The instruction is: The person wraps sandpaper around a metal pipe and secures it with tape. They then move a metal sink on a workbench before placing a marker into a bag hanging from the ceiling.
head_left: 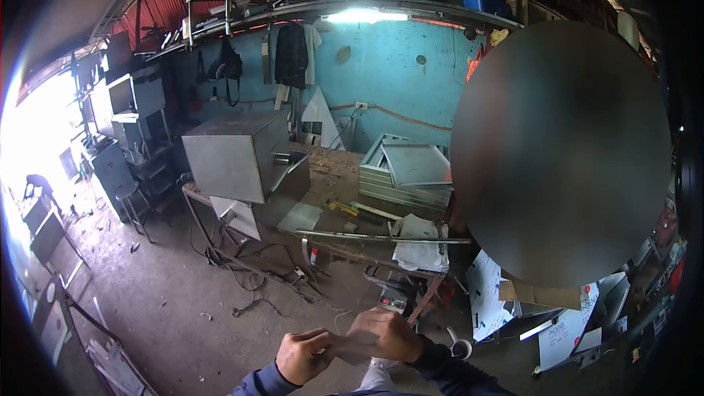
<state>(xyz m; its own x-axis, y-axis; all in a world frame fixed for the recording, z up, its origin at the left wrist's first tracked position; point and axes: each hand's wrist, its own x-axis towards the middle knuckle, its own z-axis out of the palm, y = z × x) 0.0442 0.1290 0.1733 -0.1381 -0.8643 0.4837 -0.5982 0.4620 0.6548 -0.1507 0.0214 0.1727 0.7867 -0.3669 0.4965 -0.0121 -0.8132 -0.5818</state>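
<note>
My left hand (302,356) is closed, its thumb and fingers pinching one end of a thin, flat, greyish-brown sheet (353,353). The other end is gripped by my right hand (386,333), with the fingers curled over it. What the sheet is made of is too blurred to tell. Both hands are held low in front of my body, above the concrete floor and apart from the workbench. A thin pale strand shows just above the right hand.
A metal box (224,165) stands on the cluttered workbench (341,251), near a long metal bar (381,236) and a white cloth (422,243). Cables (253,290) lie on the floor. A white cup (460,347) is at my right. A blurred round patch hides the right side.
</note>
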